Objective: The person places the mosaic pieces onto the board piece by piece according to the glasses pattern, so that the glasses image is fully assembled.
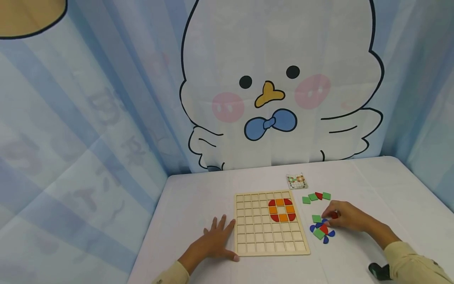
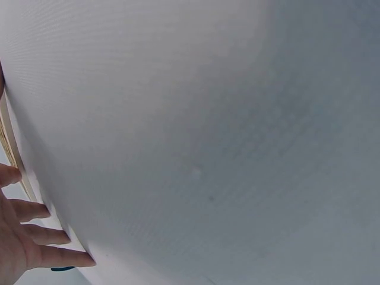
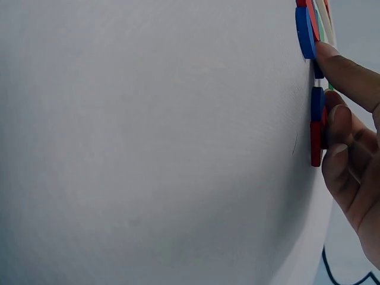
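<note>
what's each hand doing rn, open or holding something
Left hand: open, fingers spread at the grid board.
Right hand: fingers bent at the pieces; grip can't be told.

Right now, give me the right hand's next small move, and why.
Probably have the right hand pinch one piece from the loose pile: it is right at that pile, the board has many bare cells around its red and orange ring, and the left hand rests at the board's edge.

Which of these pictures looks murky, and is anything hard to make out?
Head view: fairly even light, the board clear, the card too small to read; left wrist: the tabletop shades to murky grey at right, the left hand cut off; right wrist: grey too, a soft shadow near the right hand.
</note>
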Tool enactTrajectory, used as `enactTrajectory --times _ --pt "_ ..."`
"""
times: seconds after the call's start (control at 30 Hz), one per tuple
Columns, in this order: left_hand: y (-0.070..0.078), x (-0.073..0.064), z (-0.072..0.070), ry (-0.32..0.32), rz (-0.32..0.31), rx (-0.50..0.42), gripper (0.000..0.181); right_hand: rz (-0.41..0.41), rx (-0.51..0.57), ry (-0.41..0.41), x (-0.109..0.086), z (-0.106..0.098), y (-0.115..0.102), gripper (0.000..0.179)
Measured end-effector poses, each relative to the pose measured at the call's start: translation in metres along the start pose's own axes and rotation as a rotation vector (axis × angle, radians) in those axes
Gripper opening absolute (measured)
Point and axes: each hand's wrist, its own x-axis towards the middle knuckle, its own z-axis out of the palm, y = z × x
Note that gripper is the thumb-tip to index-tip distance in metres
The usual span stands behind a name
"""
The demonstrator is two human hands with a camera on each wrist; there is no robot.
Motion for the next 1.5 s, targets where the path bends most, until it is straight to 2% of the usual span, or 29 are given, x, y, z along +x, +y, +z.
enactTrajectory --times 0.27,0.5,0.8,1.5 --pt "-0.0001 0.0007 0.0009 0.005 0.000 0.004 0.117 0.011 -0.006 -0.002 0.0000 0.0027 -0.0036 0.012" --pt "-0.0004 0.0000 0.0005 0.007 0.005 0.006 0.118 0.005 0.003 -0.010 0.0004 0.0046 -0.0060 0.014" --pt "-0.0008 0.0006 0.0017 0.006 -0.002 0.005 0.118 0.038 -0.029 0.024 0.0029 0.0071 -0.0066 0.011" --pt "0.0012 -0.0021 -0.0013 0.001 -0.004 0.007 0.116 0.036 -0.074 0.066 0.0043 0.0084 -0.0081 0.011"
